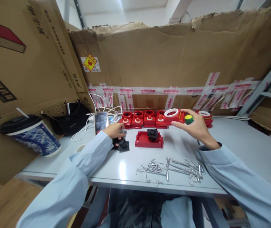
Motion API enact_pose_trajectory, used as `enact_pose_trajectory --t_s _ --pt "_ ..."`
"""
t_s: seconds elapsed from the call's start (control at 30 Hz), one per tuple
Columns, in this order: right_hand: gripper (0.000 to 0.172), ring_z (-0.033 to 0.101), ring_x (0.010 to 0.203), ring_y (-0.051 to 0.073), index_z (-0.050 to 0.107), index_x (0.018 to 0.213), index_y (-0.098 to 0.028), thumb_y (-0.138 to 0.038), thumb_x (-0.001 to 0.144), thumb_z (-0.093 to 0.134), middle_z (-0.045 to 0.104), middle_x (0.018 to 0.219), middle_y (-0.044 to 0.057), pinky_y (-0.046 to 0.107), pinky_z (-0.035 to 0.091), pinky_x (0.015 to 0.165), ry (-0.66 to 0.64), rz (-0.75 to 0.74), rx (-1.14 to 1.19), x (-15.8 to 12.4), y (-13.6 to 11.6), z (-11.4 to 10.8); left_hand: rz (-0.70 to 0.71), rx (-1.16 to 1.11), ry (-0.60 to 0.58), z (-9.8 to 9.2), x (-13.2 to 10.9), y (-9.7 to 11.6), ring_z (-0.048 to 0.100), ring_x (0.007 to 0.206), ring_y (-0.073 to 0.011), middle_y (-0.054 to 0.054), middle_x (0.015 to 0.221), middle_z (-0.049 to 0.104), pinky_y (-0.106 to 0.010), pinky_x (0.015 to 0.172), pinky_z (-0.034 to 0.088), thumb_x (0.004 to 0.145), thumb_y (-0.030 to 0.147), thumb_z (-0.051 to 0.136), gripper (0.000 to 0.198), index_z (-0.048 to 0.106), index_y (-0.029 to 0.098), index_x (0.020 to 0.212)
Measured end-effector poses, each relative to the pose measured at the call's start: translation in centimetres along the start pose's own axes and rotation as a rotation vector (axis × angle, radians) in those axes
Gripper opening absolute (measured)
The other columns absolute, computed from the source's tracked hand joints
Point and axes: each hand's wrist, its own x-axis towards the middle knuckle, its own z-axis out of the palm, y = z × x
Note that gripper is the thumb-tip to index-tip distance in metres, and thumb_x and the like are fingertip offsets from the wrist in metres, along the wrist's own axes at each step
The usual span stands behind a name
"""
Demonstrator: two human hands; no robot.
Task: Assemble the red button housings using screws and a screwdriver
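My right hand (pixel 198 126) grips a red plastic cover (pixel 180 117) with a white ring (pixel 171 112) round its opening. Close to my right palm shows a yellow-and-green knob (pixel 189 119); whether it belongs to the held cover is unclear. Over on the left, my left hand (pixel 115 129) has its fingers bent at a small pile of black square parts (pixel 124 145), some with red on them. What those fingers hold, if anything, is hidden. Between both hands a red open box base (pixel 147 144) lies on the table, with a black square part (pixel 152 134) sitting in it.
Several red boxes (pixel 149 119) stand in a row at the back, another red box with a white ring (pixel 204 114) at their right. Loose screws (pixel 154 166) and long bolts (pixel 185 167) lie near the front edge. A phone (pixel 101 122), cables and large cup (pixel 34 136) occupy the left.
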Motion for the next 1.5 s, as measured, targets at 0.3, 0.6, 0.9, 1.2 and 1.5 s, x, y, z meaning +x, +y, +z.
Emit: enact_pose_trajectory --t_s 0.3,0.6,0.9,1.2,1.5 --pt "0.063 0.065 0.091 0.028 0.062 0.107 -0.017 -0.053 0.057 0.076 0.070 0.101 0.010 0.043 0.051 0.082 0.002 0.002 0.006 -0.1 -0.3 -0.1 0.032 -0.048 0.006 -1.6 -0.5 -0.3 0.062 0.079 -0.0194 -0.006 0.092 0.068 -0.029 0.072 0.046 0.068 0.034 0.066 0.035 0.059 0.019 0.098" --pt "0.066 0.065 0.090 0.027 0.062 0.109 -0.017 -0.054 0.057 0.076 0.069 0.101 0.010 0.043 0.051 0.081 0.017 -0.013 -0.001 0.0 0.3 0.1 0.380 -0.488 0.319 -4.2 -3.0 9.1 0.062 0.087 -0.0152 -0.006 0.099 0.066 -0.030 0.081 0.051 0.077 0.025 0.060 0.023 0.062 0.017 0.099" --pt "0.064 0.065 0.090 0.027 0.062 0.109 -0.017 -0.053 0.057 0.076 0.069 0.101 0.009 0.042 0.051 0.082 0.029 -0.021 -0.013 0.0 0.3 -0.1 0.441 -0.549 0.297 -1.3 0.5 11.9 0.063 0.091 -0.0172 -0.008 0.101 0.066 -0.034 0.085 0.051 0.072 0.020 0.064 0.039 0.056 0.015 0.110" --pt "0.065 0.065 0.090 0.027 0.062 0.108 -0.017 -0.052 0.056 0.077 0.069 0.101 0.010 0.042 0.051 0.081 0.023 -0.003 -0.017 -0.1 0.1 0.0 0.418 -0.458 0.293 -1.2 0.4 12.3 0.061 0.098 -0.0205 -0.005 0.107 0.067 -0.037 0.088 0.046 0.073 0.023 0.064 0.037 0.058 0.020 0.109" --pt "0.065 0.065 0.090 0.027 0.062 0.107 -0.016 -0.052 0.056 0.077 0.070 0.100 0.010 0.042 0.051 0.081 0.034 -0.026 -0.034 -0.1 0.1 0.1 0.365 -0.245 0.255 -1.7 0.1 12.7 0.052 0.098 -0.0241 -0.003 0.107 0.065 -0.041 0.085 0.039 0.076 0.033 0.062 0.029 0.065 0.023 0.103"
